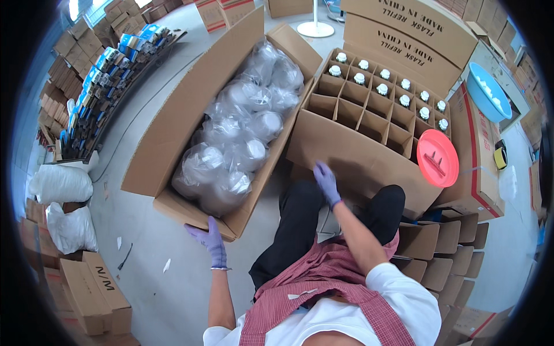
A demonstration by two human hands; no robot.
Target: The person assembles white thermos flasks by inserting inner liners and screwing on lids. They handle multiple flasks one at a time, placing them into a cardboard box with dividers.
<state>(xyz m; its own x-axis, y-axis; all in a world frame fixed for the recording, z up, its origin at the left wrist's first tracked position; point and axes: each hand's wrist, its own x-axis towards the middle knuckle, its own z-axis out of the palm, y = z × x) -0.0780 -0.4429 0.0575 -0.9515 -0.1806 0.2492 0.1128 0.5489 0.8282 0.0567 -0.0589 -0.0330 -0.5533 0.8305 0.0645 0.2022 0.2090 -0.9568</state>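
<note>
My left hand [210, 241], in a purple glove, is spread against the near end of a long open carton [167, 124]. The carton stands tilted on the floor, filled with rounded silvery items in clear plastic bags [222, 158]. My right hand [328, 183], gloved alike, hangs above my right thigh with its fingers stretched out and nothing visible in them. It is nearest to the front wall of an open divided carton [358, 153]. White-capped bottles [382, 89] stand in that carton's far compartments; the near compartments show no caps.
A red round tray [434, 174] with small red pieces sits on the divided carton's right corner. A blue basin [489, 92] with white pieces rests at right. Cardboard dividers [450, 242] stand beside my right leg. White sacks [60, 184] and flattened boxes [104, 86] lie at left.
</note>
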